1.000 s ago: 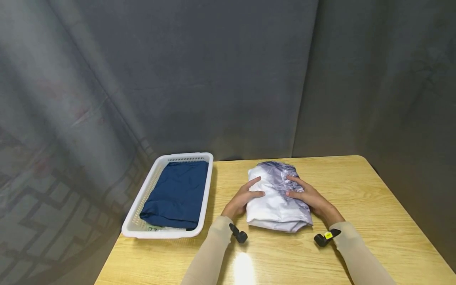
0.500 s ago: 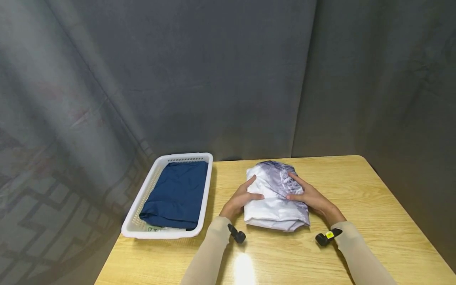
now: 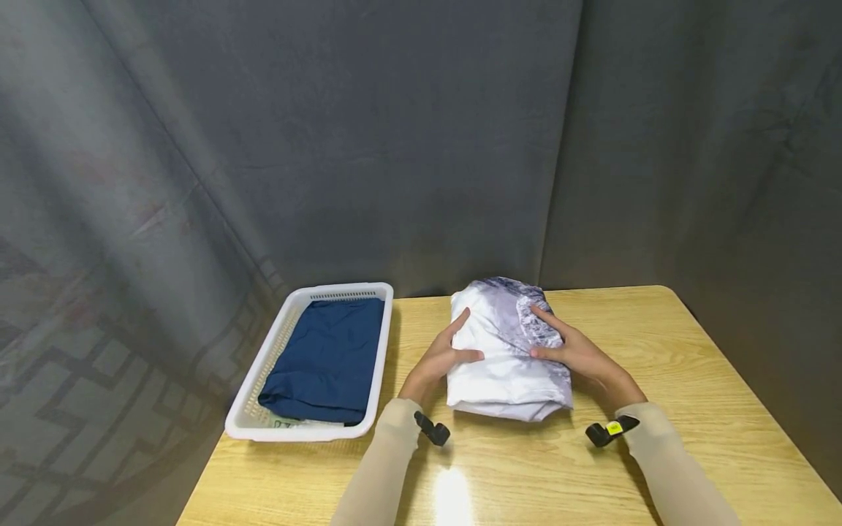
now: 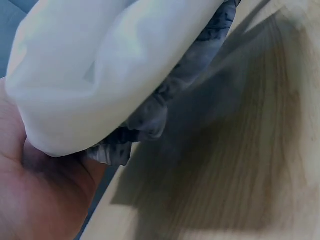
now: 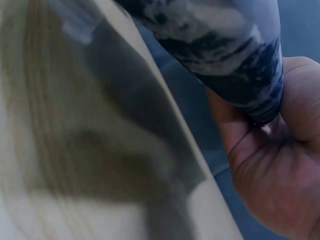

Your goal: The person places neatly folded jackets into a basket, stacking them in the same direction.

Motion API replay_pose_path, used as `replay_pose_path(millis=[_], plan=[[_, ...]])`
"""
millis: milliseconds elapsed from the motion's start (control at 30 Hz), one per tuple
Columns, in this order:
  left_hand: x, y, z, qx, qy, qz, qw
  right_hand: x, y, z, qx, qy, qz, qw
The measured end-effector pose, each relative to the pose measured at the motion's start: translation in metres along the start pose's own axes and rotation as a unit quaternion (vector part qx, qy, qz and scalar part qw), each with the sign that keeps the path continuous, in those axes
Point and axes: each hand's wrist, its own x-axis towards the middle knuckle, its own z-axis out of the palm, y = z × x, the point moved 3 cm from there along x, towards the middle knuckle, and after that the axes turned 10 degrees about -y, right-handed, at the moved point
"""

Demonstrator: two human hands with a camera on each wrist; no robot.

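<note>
A folded bundle of thin cloth, white on its left and printed in grey-purple on its right, is held up over the table between both hands. My left hand grips its left side, with thumb and a finger showing on top. On the printed side, my right hand holds it the same way. In the left wrist view the white cloth sags against the palm, its shadow on the wood below. The right wrist view has the dark printed end tucked between thumb and fingers. The fingers underneath are mostly hidden.
To the left on the wooden table stands a white plastic basket. Inside it lies a folded navy cloth, with something pale and green partly showing beneath. Grey curtains hang behind the table and along both sides.
The folded cloth has risen off the table and shifted slightly left and away from me, both hands moving with it. Basket and navy cloth stay put.
</note>
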Motion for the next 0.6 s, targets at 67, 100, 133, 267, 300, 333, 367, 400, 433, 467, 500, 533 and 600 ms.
replay_pose_path(millis=[67, 100, 133, 267, 300, 333, 367, 400, 433, 467, 500, 533, 600], plan=[[0.000, 0.004, 0.000, 0.001, -0.001, 0.005, 1.0000, -0.001, -0.006, -0.003, -0.012, 0.002, -0.003, 0.9999], [-0.001, 0.006, 0.000, 0.002, -0.002, 0.007, 1.0000, -0.002, -0.009, -0.004, -0.016, 0.004, -0.005, 0.9999], [-0.001, 0.008, -0.001, 0.002, -0.002, 0.010, 1.0000, -0.002, -0.012, -0.006, -0.018, 0.004, -0.005, 0.9998], [-0.002, 0.017, 0.000, -0.003, 0.000, 0.020, 0.9998, -0.005, -0.019, -0.011, -0.015, 0.008, 0.002, 0.9998], [-0.003, 0.019, 0.000, -0.003, 0.000, 0.021, 0.9998, -0.005, -0.020, -0.012, -0.013, 0.010, 0.005, 0.9998], [-0.003, 0.021, 0.000, -0.003, 0.000, 0.023, 0.9997, -0.006, -0.022, -0.013, -0.010, 0.011, 0.008, 0.9999], [-0.003, 0.023, 0.001, -0.004, 0.001, 0.025, 0.9997, -0.006, -0.024, -0.014, -0.011, 0.011, 0.009, 0.9998], [-0.003, 0.025, 0.001, -0.005, 0.002, 0.027, 0.9996, -0.006, -0.025, -0.015, -0.013, 0.012, 0.010, 0.9998], [-0.003, 0.027, 0.001, -0.005, 0.002, 0.028, 0.9996, -0.007, -0.027, -0.016, -0.014, 0.013, 0.011, 0.9998], [-0.003, 0.029, 0.001, -0.004, 0.003, 0.028, 0.9996, -0.007, -0.029, -0.017, -0.014, 0.014, 0.011, 0.9997], [-0.003, 0.031, 0.001, -0.001, 0.003, 0.027, 0.9996, -0.007, -0.031, -0.018, -0.014, 0.013, 0.010, 0.9998], [-0.003, 0.033, 0.001, 0.001, 0.003, 0.028, 0.9996, -0.007, -0.032, -0.019, -0.013, 0.013, 0.010, 0.9998], [-0.003, 0.037, 0.001, 0.003, 0.003, 0.029, 0.9996, -0.008, -0.036, -0.021, -0.012, 0.015, 0.007, 0.9998]])
